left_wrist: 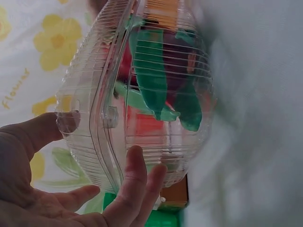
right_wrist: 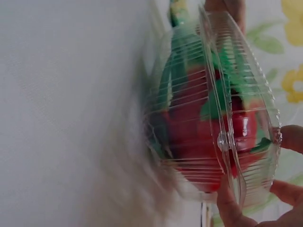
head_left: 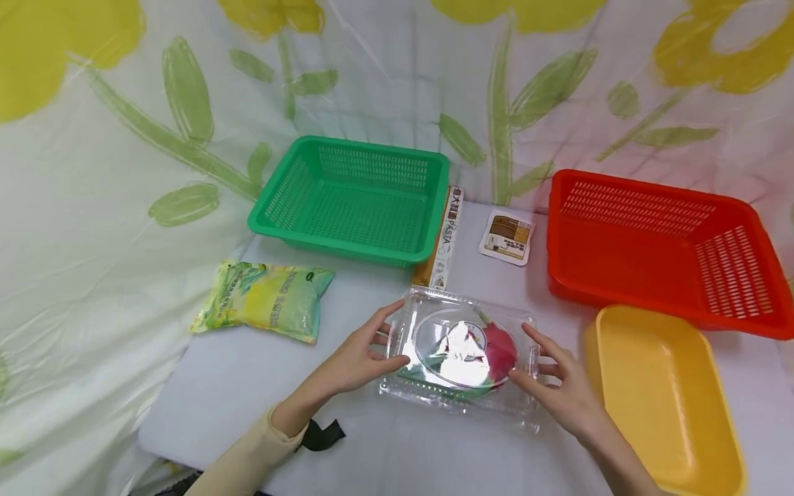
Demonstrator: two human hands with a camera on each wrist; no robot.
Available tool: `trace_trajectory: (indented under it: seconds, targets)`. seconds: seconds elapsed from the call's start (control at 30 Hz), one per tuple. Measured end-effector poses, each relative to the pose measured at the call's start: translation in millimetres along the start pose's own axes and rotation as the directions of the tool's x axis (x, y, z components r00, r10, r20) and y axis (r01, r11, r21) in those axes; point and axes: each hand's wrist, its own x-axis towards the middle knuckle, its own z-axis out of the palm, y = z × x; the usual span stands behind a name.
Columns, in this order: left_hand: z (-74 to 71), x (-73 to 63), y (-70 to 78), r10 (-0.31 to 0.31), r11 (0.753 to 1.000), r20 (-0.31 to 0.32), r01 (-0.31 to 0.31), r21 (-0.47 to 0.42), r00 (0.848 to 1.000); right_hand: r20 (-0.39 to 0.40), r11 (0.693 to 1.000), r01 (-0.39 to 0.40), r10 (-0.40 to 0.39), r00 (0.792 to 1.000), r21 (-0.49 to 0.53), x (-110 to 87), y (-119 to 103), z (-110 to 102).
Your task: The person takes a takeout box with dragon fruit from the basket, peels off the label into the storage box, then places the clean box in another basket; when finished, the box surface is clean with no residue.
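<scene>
There you are: the fingers of your left hand and right hand, spread moderately wide, grasp opposite ends of one clear box around mid-tabletop. Count along the far edge: one green basket, one carton, one small packet, one red basket; one yellow tub sits right, one bag near the left edge.

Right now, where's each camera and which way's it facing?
Head: on head, facing forward and down at clear container; left hand, right hand, left sleeve show.
Left wrist: worn there, facing container's left end; left hand close, perhaps right beyond.
Right wrist: worn there, facing container's right end; right hand close, perhaps left beyond.
Wrist views share container and flowered cloth.
</scene>
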Motion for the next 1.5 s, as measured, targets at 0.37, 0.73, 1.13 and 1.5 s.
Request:
trace_trajectory:
  seconds: [0.37, 0.73, 1.13, 1.5]
  targets:
    - [-1.9, 2.8, -7.2, -0.030, 1.000, 0.007, 0.030, -0.001, 1.000, 0.011, 0.997, 0.076, -0.076, 0.997, -0.027, 4.5, 4, 2]
    - [-2.8, 14.6, -6.2, 0.145, 0.949, -0.043, -0.126, 0.289, 0.989, 0.053, 0.991, 0.135, -0.134, 0.990, -0.021, 7.8, 4, -4]
    - [0.9, 42.2, -13.7, 0.386, 0.797, 0.044, -0.357, 0.487, 0.922, 0.022, 0.975, 0.202, -0.201, 0.979, -0.096, 10.6, 3, -7]
    - [1.7, 45.9, -16.6, 0.437, 0.757, 0.048, -0.396, 0.520, 0.898, -0.111, 0.929, 0.231, -0.272, 0.956, -0.291, 20.2, -24, -7]
